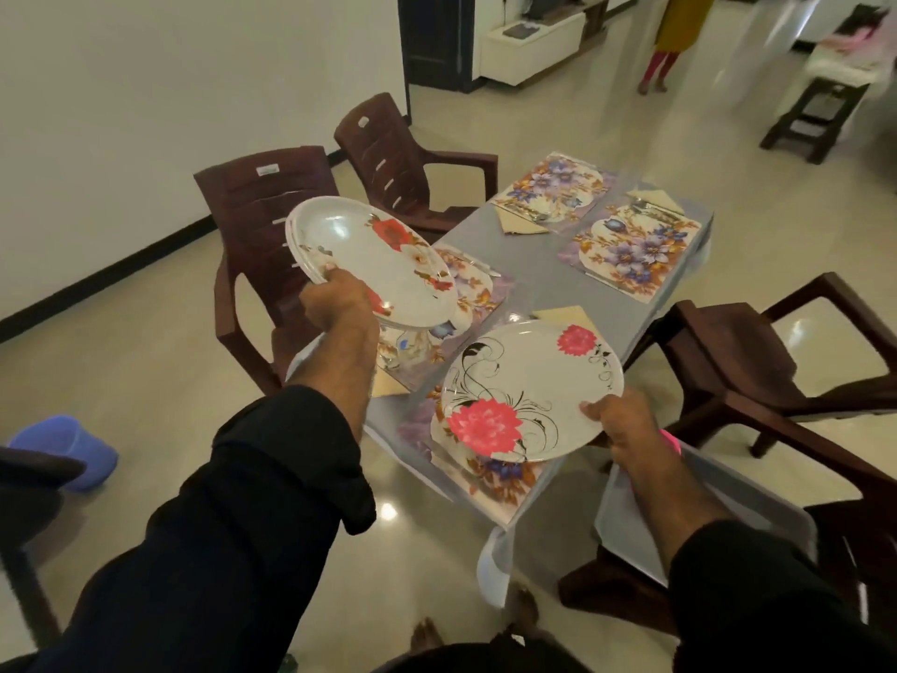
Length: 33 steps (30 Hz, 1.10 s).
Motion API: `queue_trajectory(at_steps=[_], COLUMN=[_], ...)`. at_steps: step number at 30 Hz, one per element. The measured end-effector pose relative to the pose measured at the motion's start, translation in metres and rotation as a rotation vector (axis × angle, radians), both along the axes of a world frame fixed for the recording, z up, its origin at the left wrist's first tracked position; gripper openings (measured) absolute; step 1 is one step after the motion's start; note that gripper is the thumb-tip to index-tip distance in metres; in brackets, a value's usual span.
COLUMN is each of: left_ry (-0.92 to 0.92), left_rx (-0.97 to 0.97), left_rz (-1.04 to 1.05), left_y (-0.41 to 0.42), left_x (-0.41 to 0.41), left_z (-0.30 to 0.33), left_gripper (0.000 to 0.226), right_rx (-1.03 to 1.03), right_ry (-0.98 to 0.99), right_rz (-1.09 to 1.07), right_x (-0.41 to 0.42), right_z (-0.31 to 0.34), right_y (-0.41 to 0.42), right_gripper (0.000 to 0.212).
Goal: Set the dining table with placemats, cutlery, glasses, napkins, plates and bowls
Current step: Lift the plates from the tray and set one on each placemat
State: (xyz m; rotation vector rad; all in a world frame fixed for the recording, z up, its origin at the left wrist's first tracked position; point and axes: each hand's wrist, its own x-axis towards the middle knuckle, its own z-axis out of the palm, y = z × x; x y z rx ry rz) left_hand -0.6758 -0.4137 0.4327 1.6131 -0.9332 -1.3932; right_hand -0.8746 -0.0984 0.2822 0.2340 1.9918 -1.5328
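My left hand point(335, 298) grips a small stack of white plates with red flowers point(369, 257), tilted and held above the table's left side. My right hand point(619, 420) pinches the near edge of one white plate with pink flowers and black swirls point(526, 388), held over the nearest floral placemat point(490, 478). Three more floral placemats lie on the grey table point(539, 284): one under the stack point(478, 296), two at the far end point(553, 191) point(631, 250). Folded beige napkins point(522, 225) point(655, 199) and cutlery point(539, 215) sit beside the far mats.
Dark brown plastic chairs stand round the table: two on the left point(262, 221) point(388, 162), others on the right point(757, 361). A blue object point(68, 449) lies on the floor at left. A person point(674, 36) stands far back near a white cabinet point(534, 41).
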Motion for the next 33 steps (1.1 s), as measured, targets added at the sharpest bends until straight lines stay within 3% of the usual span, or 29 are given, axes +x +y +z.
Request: queue_trajectory(at_steps=[6,11,15,20,23,27,30,33], left_ry=[0.011,0.015,0.016,0.060,0.063,0.069,0.078,0.101], left_rx=[0.124,0.161,0.177,0.184,0.183,0.191,0.168,0.147], left_rz=[0.016,0.070,0.112,0.139,0.190,0.168,0.177,0.188], left_y=[0.002,0.002,0.000,0.004,0.005,0.006,0.005,0.007], left_x=[-0.017,-0.032,-0.043,-0.054,-0.060,-0.061,-0.059,-0.057], left_z=[-0.008,-0.035,-0.052,-0.058,-0.060,-0.057,-0.059,-0.058], left_gripper=[0.023,0.027,0.043,0.042,0.041,0.040,0.040,0.033], right_rx=[0.040,0.075,0.106,0.189,0.292,0.413,0.486,0.357], right_ry=[0.008,-0.034,-0.073,-0.134,-0.103,-0.072,-0.102,-0.147], right_rz=[0.102,0.173,0.202,0.208,0.229,0.245,0.255,0.272], right_x=[0.009,-0.006,-0.023,-0.034,-0.040,-0.035,-0.044,-0.044], right_z=[-0.028,-0.059,-0.078,-0.111,-0.144,-0.110,-0.124,-0.127], right_y=[-0.018,-0.031,-0.033,-0.031,-0.028,-0.020,-0.014,-0.015], right_gripper=[0.053,0.059,0.057,0.055,0.043,0.009,0.017,0.033])
